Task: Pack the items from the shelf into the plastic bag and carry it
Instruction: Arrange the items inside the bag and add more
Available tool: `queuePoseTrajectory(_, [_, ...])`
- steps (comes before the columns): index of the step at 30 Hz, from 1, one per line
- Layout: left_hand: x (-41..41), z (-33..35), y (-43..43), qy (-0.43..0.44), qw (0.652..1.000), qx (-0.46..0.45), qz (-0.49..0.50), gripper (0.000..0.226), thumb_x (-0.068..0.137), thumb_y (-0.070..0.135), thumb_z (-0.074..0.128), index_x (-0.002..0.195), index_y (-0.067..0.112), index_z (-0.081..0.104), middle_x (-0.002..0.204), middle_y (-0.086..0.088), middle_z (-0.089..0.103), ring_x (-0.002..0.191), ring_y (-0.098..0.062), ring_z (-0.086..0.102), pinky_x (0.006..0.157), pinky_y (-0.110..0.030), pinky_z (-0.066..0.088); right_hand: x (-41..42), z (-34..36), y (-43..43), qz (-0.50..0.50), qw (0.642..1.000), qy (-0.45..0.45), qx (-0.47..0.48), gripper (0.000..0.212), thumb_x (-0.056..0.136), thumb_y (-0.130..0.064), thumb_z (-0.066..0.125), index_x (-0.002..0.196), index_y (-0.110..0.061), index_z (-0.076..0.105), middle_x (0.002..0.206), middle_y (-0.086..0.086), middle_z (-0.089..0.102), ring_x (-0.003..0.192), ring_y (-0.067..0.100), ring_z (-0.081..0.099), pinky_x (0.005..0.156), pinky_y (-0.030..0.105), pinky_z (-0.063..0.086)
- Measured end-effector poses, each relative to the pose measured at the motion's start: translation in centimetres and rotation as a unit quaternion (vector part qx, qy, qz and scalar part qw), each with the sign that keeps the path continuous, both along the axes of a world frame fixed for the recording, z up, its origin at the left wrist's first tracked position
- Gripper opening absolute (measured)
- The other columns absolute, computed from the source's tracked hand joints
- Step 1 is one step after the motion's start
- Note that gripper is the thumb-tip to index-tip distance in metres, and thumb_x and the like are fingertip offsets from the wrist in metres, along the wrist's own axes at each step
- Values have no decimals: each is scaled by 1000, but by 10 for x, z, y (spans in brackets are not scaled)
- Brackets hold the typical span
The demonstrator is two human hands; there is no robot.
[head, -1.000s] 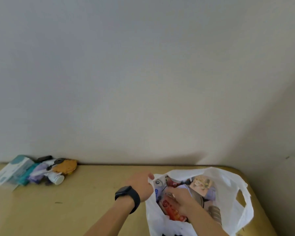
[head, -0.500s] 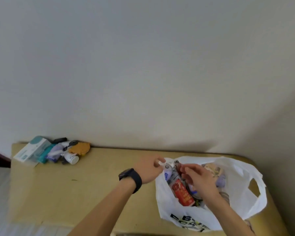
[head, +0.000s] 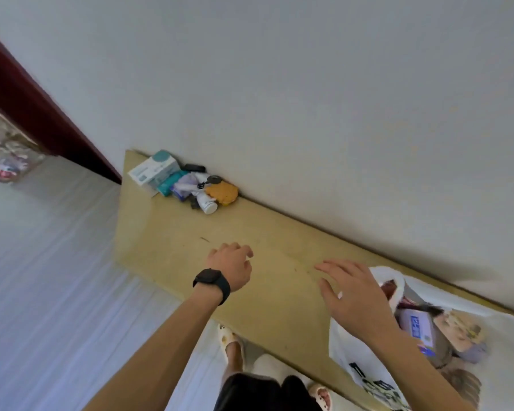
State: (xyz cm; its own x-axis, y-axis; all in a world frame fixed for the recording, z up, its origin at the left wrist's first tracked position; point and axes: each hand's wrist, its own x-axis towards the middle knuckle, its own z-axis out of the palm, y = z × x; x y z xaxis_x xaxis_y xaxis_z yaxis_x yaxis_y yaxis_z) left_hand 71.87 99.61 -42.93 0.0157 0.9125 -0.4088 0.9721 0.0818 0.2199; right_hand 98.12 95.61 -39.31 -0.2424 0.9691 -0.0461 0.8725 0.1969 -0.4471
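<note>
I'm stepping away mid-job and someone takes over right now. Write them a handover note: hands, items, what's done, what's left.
Left hand: open, empty, over the shelf.
Right hand: open, empty, fingers spread, at the bag's left edge.
Plastic bag: open at the shelf's right end, several packets inside.
Unpacked, against the wall at the far left end: white-and-teal box, teal pack, white bottle, orange item.
Done: part packed. Left: pack those, then carry the bag.
</note>
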Motion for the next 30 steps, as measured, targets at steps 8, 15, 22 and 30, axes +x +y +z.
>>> queuePoseTrajectory(8, [-119, -46, -1, 4, 992, -52, 119, 35, 96, 29, 41, 129, 31, 53, 134, 4, 55, 125, -22, 46, 103, -40, 36, -123, -66, 80, 158, 976, -97, -114, 41, 97, -36, 43, 137, -31, 55, 138, -11, 57, 129, 16, 43, 108, 32, 39])
queuePoseTrajectory(15, [-201, -101, 60, -2, 987, -80, 141, 43, 95, 28, 44, 138, 29, 46, 141, 0, 48, 129, -26, 43, 104, -43, 36, -222, -114, 175, 162, 961, -142, -172, 48, 96, -32, 44, 143, -29, 46, 145, -4, 52, 131, 24, 40, 110, 35, 35])
queuePoseTrajectory(22, [-238, -155, 96, 3, 982, -140, 125, 73, 91, 42, 53, 153, 38, 13, 164, -1, -1, 148, -33, 5, 118, -52, 15, -305, -137, 281, 123, 969, -169, -132, 64, 88, -24, 56, 147, -17, 33, 147, 11, 40, 126, 37, 41, 98, 46, 44])
queuePoseTrajectory(30, [-240, -166, 98, 39, 978, -180, 102, 94, 90, 32, 63, 151, 45, -7, 162, 3, -19, 149, -33, -4, 115, -58, 13, -350, -157, 318, 194, 954, -199, -108, 64, 77, -31, 62, 139, -32, 49, 145, 7, 37, 132, 34, 34, 98, 44, 42])
